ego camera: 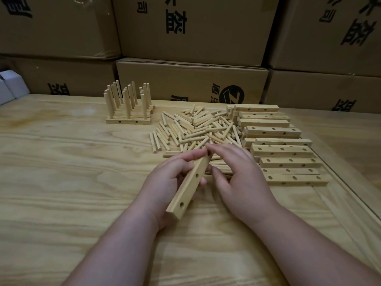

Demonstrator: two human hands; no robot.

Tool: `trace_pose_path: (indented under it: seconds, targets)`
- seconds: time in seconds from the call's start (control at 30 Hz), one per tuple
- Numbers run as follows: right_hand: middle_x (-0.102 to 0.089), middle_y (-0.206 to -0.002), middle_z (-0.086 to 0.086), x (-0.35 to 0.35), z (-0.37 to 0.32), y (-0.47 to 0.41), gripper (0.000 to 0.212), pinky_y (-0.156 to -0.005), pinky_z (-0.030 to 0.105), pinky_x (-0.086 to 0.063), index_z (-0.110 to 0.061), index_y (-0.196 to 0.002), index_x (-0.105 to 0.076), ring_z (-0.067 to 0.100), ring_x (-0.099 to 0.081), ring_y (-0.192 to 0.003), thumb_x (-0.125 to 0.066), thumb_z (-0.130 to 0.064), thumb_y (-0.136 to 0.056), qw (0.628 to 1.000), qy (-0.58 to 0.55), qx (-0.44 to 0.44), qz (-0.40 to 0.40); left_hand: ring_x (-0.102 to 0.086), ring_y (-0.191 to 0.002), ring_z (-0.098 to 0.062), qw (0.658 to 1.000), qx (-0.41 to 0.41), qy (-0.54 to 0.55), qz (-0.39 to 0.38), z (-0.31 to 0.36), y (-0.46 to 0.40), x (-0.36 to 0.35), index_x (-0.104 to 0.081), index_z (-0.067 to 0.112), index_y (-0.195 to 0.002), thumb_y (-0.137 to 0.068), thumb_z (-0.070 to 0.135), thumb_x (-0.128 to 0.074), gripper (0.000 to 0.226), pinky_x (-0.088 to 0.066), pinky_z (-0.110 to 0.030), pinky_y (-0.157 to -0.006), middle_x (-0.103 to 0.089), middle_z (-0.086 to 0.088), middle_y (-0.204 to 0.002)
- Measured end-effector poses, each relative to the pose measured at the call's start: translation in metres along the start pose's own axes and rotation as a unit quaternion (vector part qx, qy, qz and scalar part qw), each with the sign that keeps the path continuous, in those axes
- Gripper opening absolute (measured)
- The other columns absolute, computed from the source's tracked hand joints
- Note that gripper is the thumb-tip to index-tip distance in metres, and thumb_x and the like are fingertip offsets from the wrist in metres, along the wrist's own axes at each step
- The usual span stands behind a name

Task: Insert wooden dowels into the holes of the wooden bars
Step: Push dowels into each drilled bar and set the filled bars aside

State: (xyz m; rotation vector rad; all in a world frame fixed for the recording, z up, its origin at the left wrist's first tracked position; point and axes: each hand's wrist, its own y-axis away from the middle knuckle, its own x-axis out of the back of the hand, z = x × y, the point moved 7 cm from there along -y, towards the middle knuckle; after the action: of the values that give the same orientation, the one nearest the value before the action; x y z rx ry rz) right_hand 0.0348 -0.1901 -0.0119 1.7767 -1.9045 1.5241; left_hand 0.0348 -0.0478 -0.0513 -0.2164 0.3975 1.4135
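Note:
My left hand (pixel 167 182) grips a wooden bar (pixel 188 187) with round holes, tilted with its far end up. My right hand (pixel 237 174) hovers just right of the bar, fingertips at the bar's far end near the edge of the dowel pile; whether it pinches a dowel is hidden. A loose pile of wooden dowels (pixel 198 129) lies just beyond both hands. Several bare bars (pixel 276 149) with holes are stacked at the right. At the back left stand finished bars (pixel 128 109) with upright dowels in them.
The wooden table (pixel 61 172) has a raised seam running diagonally at the right. Stacked cardboard boxes (pixel 191 83) form a wall behind the table. Small white boxes (pixel 10 87) sit at the far left edge.

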Motion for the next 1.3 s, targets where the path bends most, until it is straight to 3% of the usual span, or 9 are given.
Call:
trace_pose_path:
  seconds: [0.2, 0.3, 0.4, 0.53, 0.7, 0.87, 1.0, 1.13, 1.3]
  targets:
    - [-0.058, -0.096, -0.019, 0.003, 0.009, -0.002, 0.024, -0.089, 0.033, -0.045, -0.029, -0.104, -0.063, 0.006, -0.053, -0.096, -0.075, -0.023, -0.084, 0.999, -0.01, -0.026, 0.024, -0.051, -0.055, -0.018, 0.994, -0.009, 0.079, -0.072, 0.0, -0.001, -0.009, -0.072, 0.004, -0.115, -0.072, 0.031, -0.041, 0.059, -0.041, -0.026, -0.048, -0.071, -0.016, -0.089]
    - [-0.056, -0.089, -0.018, 0.001, 0.002, 0.0, 0.014, -0.082, 0.033, -0.044, -0.029, -0.091, -0.06, 0.009, -0.053, -0.092, -0.066, -0.039, -0.083, 1.0, -0.007, -0.02, 0.013, -0.053, -0.066, -0.016, 0.995, -0.076, 0.068, -0.008, 0.005, -0.005, 0.001, -0.078, 0.017, -0.107, -0.078, 0.032, -0.052, 0.042, -0.043, -0.031, -0.058, -0.062, -0.004, -0.085]
    - [-0.057, -0.08, -0.014, -0.002, -0.001, 0.001, 0.024, -0.075, 0.031, -0.044, -0.026, -0.078, -0.057, 0.009, -0.054, -0.085, -0.057, -0.05, -0.08, 0.999, -0.035, -0.025, -0.015, -0.065, -0.083, -0.017, 0.989, -0.128, 0.037, 0.058, 0.01, -0.006, 0.014, -0.074, 0.025, -0.119, -0.085, 0.041, -0.056, 0.042, -0.054, -0.032, -0.068, -0.072, -0.004, -0.102]
    - [-0.056, -0.073, -0.011, -0.008, -0.002, 0.003, 0.022, -0.069, 0.026, -0.039, -0.022, -0.071, -0.056, 0.008, -0.053, -0.08, -0.06, -0.043, -0.078, 0.997, -0.055, -0.02, -0.055, -0.071, -0.086, -0.019, 0.987, -0.127, 0.045, 0.09, 0.011, -0.005, 0.016, -0.069, 0.019, -0.121, -0.085, 0.049, -0.069, 0.047, -0.058, -0.031, -0.067, -0.076, -0.007, -0.107]
    - [-0.059, -0.079, -0.016, -0.011, -0.006, 0.004, 0.026, -0.074, 0.025, -0.042, -0.029, -0.079, -0.061, 0.005, -0.055, -0.087, -0.049, -0.052, -0.085, 0.994, -0.08, -0.014, -0.078, -0.069, -0.077, -0.016, 0.984, -0.113, 0.036, 0.134, 0.009, -0.006, 0.022, -0.081, 0.023, -0.093, -0.089, 0.035, -0.065, 0.02, -0.056, -0.029, -0.063, -0.076, -0.003, -0.091]
    - [-0.06, -0.087, -0.017, 0.001, 0.012, -0.001, 0.014, -0.086, 0.042, -0.048, -0.028, -0.089, -0.066, 0.011, -0.053, -0.091, -0.054, -0.032, -0.093, 0.996, 0.038, -0.077, 0.009, -0.065, -0.056, -0.01, 0.974, -0.076, 0.087, 0.195, 0.007, -0.005, 0.032, -0.073, 0.014, -0.095, -0.099, 0.029, -0.058, 0.022, -0.051, -0.027, -0.048, -0.071, 0.0, -0.072]
    - [-0.06, -0.104, -0.014, -0.002, 0.025, 0.001, 0.02, -0.096, 0.038, -0.041, -0.033, -0.106, -0.067, 0.014, -0.05, -0.108, -0.055, -0.032, -0.09, 0.982, 0.136, -0.132, -0.026, -0.042, -0.043, -0.01, 0.976, -0.052, 0.106, 0.181, 0.004, -0.007, 0.034, -0.057, 0.013, -0.091, -0.099, 0.028, -0.047, 0.02, -0.034, -0.022, -0.036, -0.052, 0.001, -0.064]
    - [-0.056, -0.118, -0.014, -0.01, 0.028, 0.003, 0.036, -0.097, 0.036, -0.033, -0.035, -0.122, -0.064, 0.015, -0.044, -0.114, -0.052, -0.033, -0.088, 0.97, 0.191, -0.134, -0.062, -0.036, -0.042, -0.012, 0.976, -0.035, 0.138, 0.163, 0.004, -0.006, 0.031, -0.071, 0.022, -0.071, -0.101, 0.035, -0.044, 0.042, -0.031, -0.022, -0.034, -0.049, 0.0, -0.063]
    - [-0.05, -0.116, -0.018, -0.022, 0.036, 0.002, 0.027, -0.089, 0.035, -0.019, -0.04, -0.122, -0.062, 0.012, -0.034, -0.114, -0.053, -0.041, -0.097, 0.97, 0.187, -0.127, -0.094, -0.035, -0.042, -0.012, 0.976, -0.039, 0.12, 0.18, 0.005, -0.005, 0.032, -0.071, 0.02, -0.095, -0.101, 0.033, -0.046, 0.029, -0.03, -0.021, -0.035, -0.05, -0.001, -0.065]
